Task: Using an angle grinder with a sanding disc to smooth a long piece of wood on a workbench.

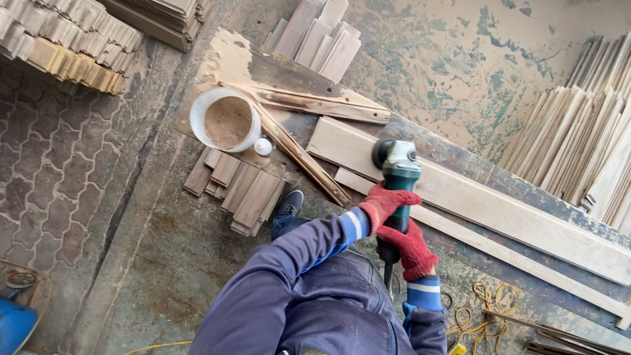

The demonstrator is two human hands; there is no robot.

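Both red-gloved hands clamp the green angle grinder, left grip forward, right grip behind, disc on the long plank along the surface's near edge.

Red knitted cloth gloves, fuzzy and matt, on left hand and right hand. Gripped between both sets of fingers: angle grinder, smooth teal plastic body, dull grey metal head just beyond the left fingertips. Under that head, pale raw wooden plank, sawn and matt. Farther past the fingers, white glossy plastic bucket of fine tan sawdust. Worn, stained workbench, rough and patchy.
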